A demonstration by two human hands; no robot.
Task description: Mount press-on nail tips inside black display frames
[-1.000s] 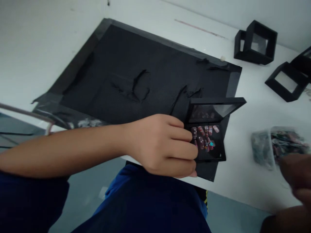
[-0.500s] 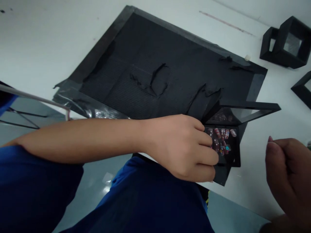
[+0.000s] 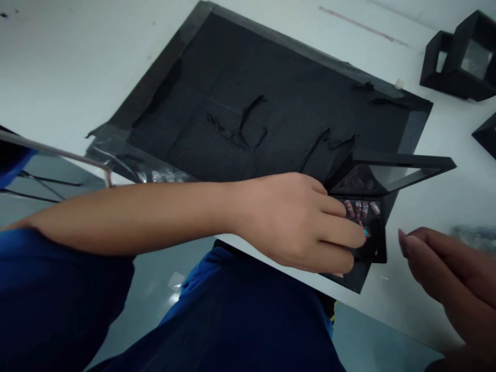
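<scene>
My left hand (image 3: pixel 300 225) reaches over an opened black box (image 3: pixel 377 243) and hides its left part. Its fingers are partly stretched and apart, one fingertip touching or just above a turquoise-decorated false nail (image 3: pixel 367 232). The left thumb is hidden. Several pinkish false nails (image 3: pixel 358 208) lie in the box in a row below the hinge. The windowed lid (image 3: pixel 403 173) stands tilted up at the far side. To the right of the box, my right hand (image 3: pixel 453 274) is closed in a pinch. A small pinkish tip shows at its end; whether it is a held piece is unclear.
A torn black mat (image 3: pixel 271 98), taped at its edges, covers much of the white table (image 3: pixel 96 62). Black windowed frames (image 3: pixel 457 59) stand at the upper right. A blurred clear bag or wrapper (image 3: pixel 476 232) lies behind my right hand. The table's near edge runs below my left forearm.
My left fingers have stretched further right over the false nails, from a more curled pose. My right hand has moved left, closer to the box. The view has shifted slightly.
</scene>
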